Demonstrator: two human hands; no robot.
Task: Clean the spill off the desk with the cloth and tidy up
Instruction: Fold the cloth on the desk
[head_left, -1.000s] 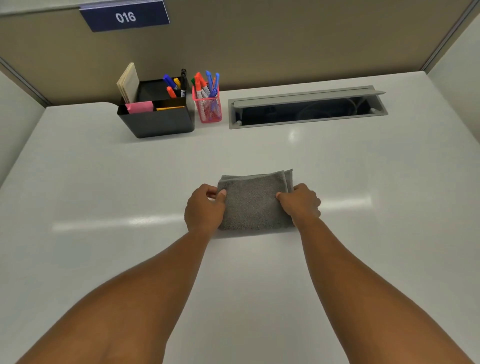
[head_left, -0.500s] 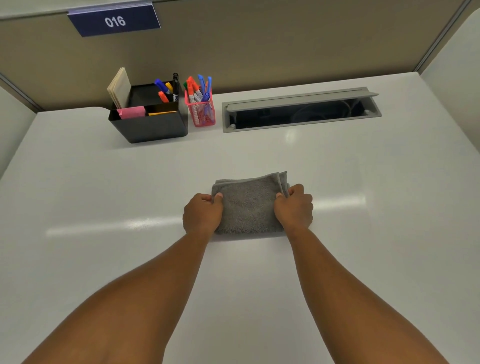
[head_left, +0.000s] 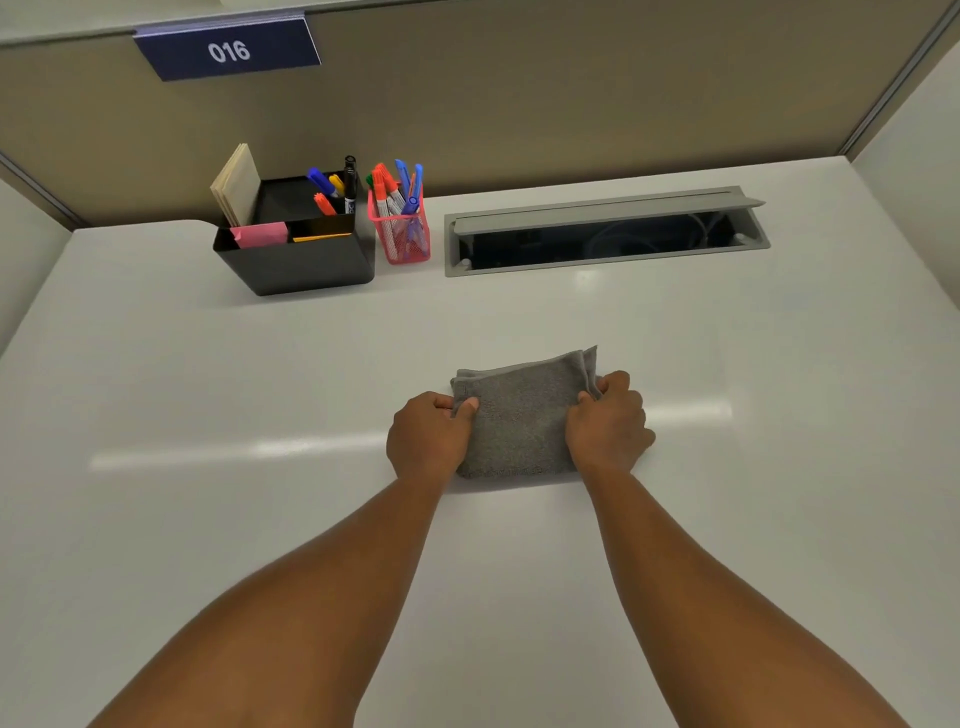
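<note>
The table (head_left: 260, 519) has a smooth, white, semi-glossy top that throws back pale streaks of light. The grey cloth (head_left: 519, 415) looks like soft, matt terry with a fine nap and stitched edges. The black organiser (head_left: 306, 265) seems to be smooth plastic with a dull sheen, and it holds paper pads. The pink pen cup (head_left: 402, 239) is wire mesh. The grey cable hatch (head_left: 602, 260) has a flat, matt frame and lid. The partition wall (head_left: 519, 104) behind looks matt and cloth-covered, and its blue number plate (head_left: 228, 49) is smooth.
</note>
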